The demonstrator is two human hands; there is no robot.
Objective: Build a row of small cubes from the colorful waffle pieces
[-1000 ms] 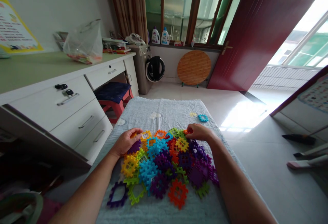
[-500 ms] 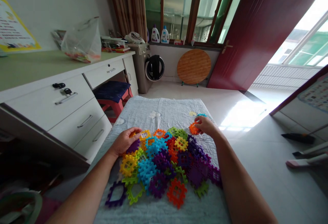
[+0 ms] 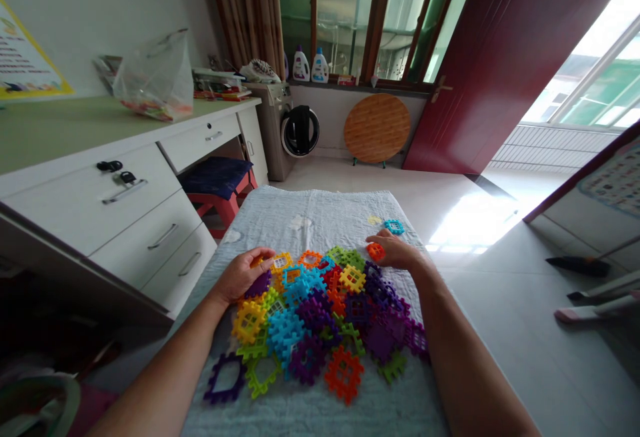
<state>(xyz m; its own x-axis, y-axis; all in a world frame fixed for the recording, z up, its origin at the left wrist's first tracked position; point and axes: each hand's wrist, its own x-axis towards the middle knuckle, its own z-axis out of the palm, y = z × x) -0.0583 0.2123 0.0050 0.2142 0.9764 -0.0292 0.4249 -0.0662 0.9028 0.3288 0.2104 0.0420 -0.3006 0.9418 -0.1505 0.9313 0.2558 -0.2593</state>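
My left hand (image 3: 244,274) rests at the left edge of a pile of plastic interlocking blocks, its thumb and fingers apart. A purple block (image 3: 259,284) lies under that thumb, and a bit of yellow shows between thumb and fingers. At the pile's far right, my right hand (image 3: 396,250) has its fingers around an orange block (image 3: 375,251), partly hidden by the hand. Just beyond it a light blue block (image 3: 394,226) with a white window lies on the cloth. Nearer me are a yellow block (image 3: 353,278), a blue block (image 3: 286,332) and an orange window block (image 3: 344,374).
A pale quilted cloth (image 3: 320,214) covers the table under the blocks. To the left stand a white desk (image 3: 145,214) and a red stool (image 3: 220,184) with a dark cushion. A washing machine (image 3: 275,130), a round wooden board (image 3: 377,128) and a red door (image 3: 465,57) are farther back.
My right hand has shifted slightly toward me with the orange block, which is now turned and more covered. The light blue block behind it has come into full view. My left hand has stayed put.
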